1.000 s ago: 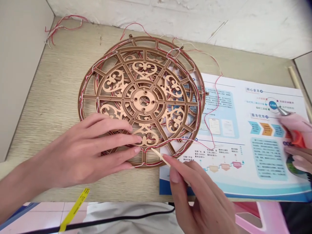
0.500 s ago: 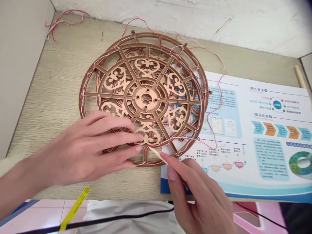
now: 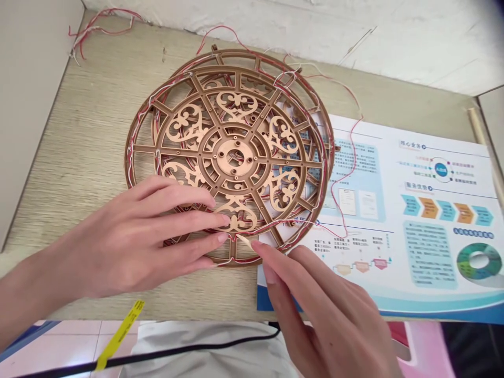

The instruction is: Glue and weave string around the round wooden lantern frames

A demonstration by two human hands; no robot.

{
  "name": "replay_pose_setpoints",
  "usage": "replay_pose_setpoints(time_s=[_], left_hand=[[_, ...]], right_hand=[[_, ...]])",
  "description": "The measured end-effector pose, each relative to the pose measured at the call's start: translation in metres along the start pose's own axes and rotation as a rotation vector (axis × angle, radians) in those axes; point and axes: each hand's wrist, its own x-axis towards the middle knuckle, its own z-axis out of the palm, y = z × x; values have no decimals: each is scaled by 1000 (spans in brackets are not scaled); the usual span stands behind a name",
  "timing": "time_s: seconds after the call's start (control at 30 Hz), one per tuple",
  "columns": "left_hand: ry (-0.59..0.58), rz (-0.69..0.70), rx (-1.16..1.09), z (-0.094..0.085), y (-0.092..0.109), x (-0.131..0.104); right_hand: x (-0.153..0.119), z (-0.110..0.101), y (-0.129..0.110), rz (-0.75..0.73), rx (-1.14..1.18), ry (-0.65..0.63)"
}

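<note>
A bronze-coloured openwork wheel frame (image 3: 236,152) lies on top of a similar frame (image 3: 252,55), slightly offset. Red and white wires (image 3: 271,226) run in its rim channels. My left hand (image 3: 157,236) rests on the lower left of the upper frame, fingers spread out and fingertips near the wire at the bottom spoke. Between thumb and forefinger, my right hand (image 3: 311,304) pinches a thin pale wooden stick (image 3: 246,242). The stick's tip meets the wire at the inner ring, just right of my left fingertips. Most of the stick is hidden by my right hand.
A printed brochure (image 3: 378,294) lies under the frames' right side. A loose bundle of red and white wires (image 3: 94,31) sits at the back left. Wire loops trail behind and right of the frames. Below the table edge hangs a black cable (image 3: 189,349) with a yellow tag (image 3: 120,336).
My right hand has moved slightly left and up, and less of the stick shows beyond its fingers. My left hand stays almost still on the frame. The whole view has shifted a little.
</note>
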Motion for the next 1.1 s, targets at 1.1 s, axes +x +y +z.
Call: replay_pose_setpoints(time_s=[1.1], left_hand=[[22,-32,-30,4,2,-3]], right_hand=[[-6,14,3,26,84,116]])
